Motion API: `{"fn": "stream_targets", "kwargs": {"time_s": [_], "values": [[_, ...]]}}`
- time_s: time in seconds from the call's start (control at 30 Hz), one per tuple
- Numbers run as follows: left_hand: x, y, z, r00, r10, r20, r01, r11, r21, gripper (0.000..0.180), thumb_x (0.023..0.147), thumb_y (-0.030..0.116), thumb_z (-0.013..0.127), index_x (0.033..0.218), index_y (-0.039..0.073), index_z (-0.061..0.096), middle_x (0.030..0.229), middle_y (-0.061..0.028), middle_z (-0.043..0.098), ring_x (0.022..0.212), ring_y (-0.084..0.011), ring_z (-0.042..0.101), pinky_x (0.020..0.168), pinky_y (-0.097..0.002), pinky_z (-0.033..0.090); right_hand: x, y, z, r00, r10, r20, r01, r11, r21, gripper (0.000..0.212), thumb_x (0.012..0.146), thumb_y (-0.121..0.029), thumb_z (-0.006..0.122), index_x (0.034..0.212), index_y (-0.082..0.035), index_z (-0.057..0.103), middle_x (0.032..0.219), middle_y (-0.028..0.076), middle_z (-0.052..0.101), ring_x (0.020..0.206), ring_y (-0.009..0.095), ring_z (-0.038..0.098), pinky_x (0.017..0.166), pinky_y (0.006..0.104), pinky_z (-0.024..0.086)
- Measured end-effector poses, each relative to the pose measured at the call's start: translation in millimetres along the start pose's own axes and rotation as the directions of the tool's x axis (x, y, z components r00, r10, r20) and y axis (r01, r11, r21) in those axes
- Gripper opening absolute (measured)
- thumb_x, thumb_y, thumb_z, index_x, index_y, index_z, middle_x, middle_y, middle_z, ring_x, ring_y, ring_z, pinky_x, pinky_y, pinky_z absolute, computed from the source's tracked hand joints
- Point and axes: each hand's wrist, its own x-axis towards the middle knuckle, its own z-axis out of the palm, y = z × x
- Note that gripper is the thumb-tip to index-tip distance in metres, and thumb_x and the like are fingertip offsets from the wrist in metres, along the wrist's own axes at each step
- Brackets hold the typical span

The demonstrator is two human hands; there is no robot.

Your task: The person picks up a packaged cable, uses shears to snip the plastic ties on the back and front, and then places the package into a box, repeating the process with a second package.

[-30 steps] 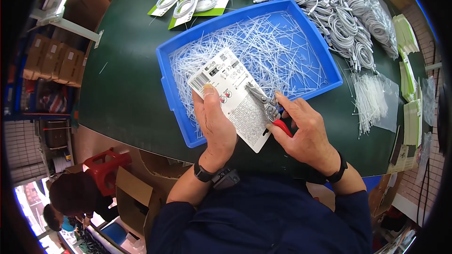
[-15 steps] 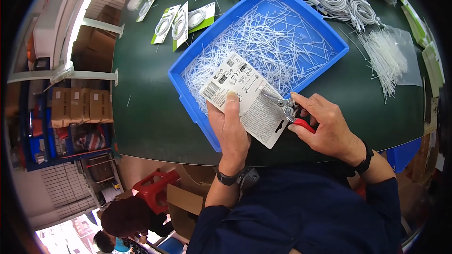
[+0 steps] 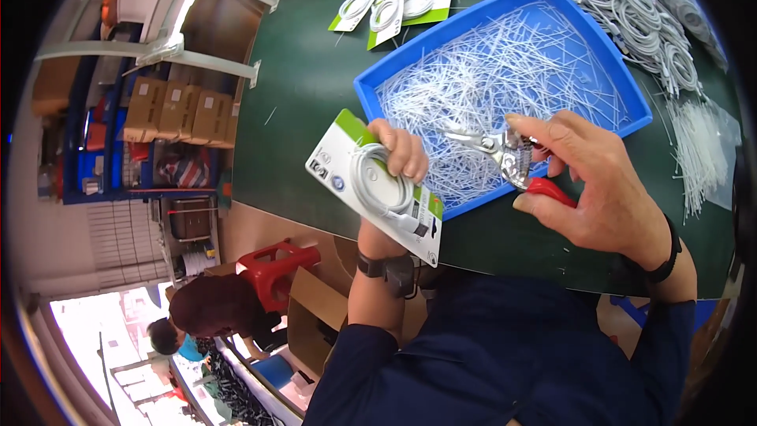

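Observation:
My left hand [image 3: 400,151] grips a flat retail card pack [image 3: 374,185], white with a green edge, that holds a coiled white cable; it is lifted near the table's front edge, left of the blue tray. My right hand [image 3: 593,181] holds red-handled cutting pliers [image 3: 505,154], their metal jaws pointing left over the front part of the blue tray [image 3: 631,99]. The tray is filled with several thin white plastic ties [image 3: 505,71]. A dark watch sits on my left wrist and a dark band on my right.
Several coiled white cables [image 3: 631,8] are heaped at the table's far right. Three green-and-white cable packs [image 3: 390,4] lie beyond the tray. A clear bag of ties [image 3: 702,150] lies right of it. Shelves with cardboard boxes [image 3: 177,114], a red stool [image 3: 272,264] and another person [image 3: 209,308] are left and below.
My left hand has turned the pack over, from printed back to cable side, and carried it left off the tray. The pliers have come away from the pack. The view shifted right.

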Motion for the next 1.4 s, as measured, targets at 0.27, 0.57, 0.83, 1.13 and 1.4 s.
{"fn": "stream_targets", "kwargs": {"time_s": [0.27, 0.57, 0.83, 1.13, 1.4], "values": [[16.0, -16.7, 50.9, 0.953, -0.099, -0.285, 0.115, 0.993, 0.041, 0.045, 0.111, 0.044, 0.033, 0.090, 0.009, 0.053, 0.061, 0.0018, 0.041, 0.059, -0.0117, 0.040, 0.055, -0.0262, 0.038, 7.9, -6.3, 13.4, 0.978, -0.032, 0.207, 0.033, 0.999, 0.002, 0.069, 0.067, -0.013, 0.086, 0.131, -0.004, 0.061, 0.088, 0.011, 0.061, 0.073, 0.026, 0.061, 0.065, 0.0355, 0.050], [20.9, -23.5, 49.7, 0.959, -0.118, -0.258, 0.142, 0.987, 0.076, 0.050, 0.111, 0.046, 0.030, 0.089, 0.009, 0.054, 0.060, 0.0021, 0.043, 0.059, -0.0114, 0.042, 0.054, -0.0255, 0.037, 5.8, -0.5, 13.3, 0.984, -0.015, 0.180, 0.016, 1.000, -0.003, 0.066, 0.069, -0.014, 0.086, 0.130, -0.005, 0.061, 0.088, 0.012, 0.061, 0.072, 0.027, 0.063, 0.064, 0.0360, 0.052], [16.2, -28.3, 42.7, 0.971, -0.061, -0.230, 0.106, 0.977, 0.187, 0.048, 0.110, 0.046, 0.035, 0.089, 0.007, 0.054, 0.058, 0.0016, 0.048, 0.055, -0.0117, 0.046, 0.051, -0.0244, 0.039, 4.5, 0.3, 7.4, 0.983, 0.013, 0.184, -0.019, 0.999, 0.031, 0.062, 0.070, -0.014, 0.086, 0.127, -0.005, 0.064, 0.086, 0.011, 0.062, 0.061, 0.023, 0.061, 0.058, 0.0327, 0.051], [20.4, -4.6, 52.2, 0.927, -0.171, -0.334, 0.300, 0.871, 0.388, 0.057, 0.109, 0.051, 0.032, 0.084, 0.005, 0.054, 0.057, -0.0011, 0.046, 0.050, -0.0106, 0.041, 0.049, -0.0235, 0.036, 8.5, 1.8, -11.4, 0.970, 0.014, 0.241, -0.029, 0.998, 0.057, 0.055, 0.070, -0.014, 0.084, 0.122, -0.004, 0.068, 0.079, 0.009, 0.062, 0.058, 0.020, 0.060, 0.055, 0.0311, 0.049], [26.2, -13.8, 66.7, 0.901, -0.183, -0.393, 0.370, 0.795, 0.480, 0.062, 0.108, 0.056, 0.030, 0.093, 0.001, 0.055, 0.056, -0.0002, 0.042, 0.048, -0.0078, 0.038, 0.047, -0.0220, 0.034, 7.3, 2.8, -32.8, 0.952, -0.013, 0.306, 0.001, 0.999, 0.041, 0.050, 0.074, -0.011, 0.081, 0.120, 0.000, 0.067, 0.071, 0.010, 0.061, 0.057, 0.022, 0.059, 0.055, 0.0339, 0.048]]}}
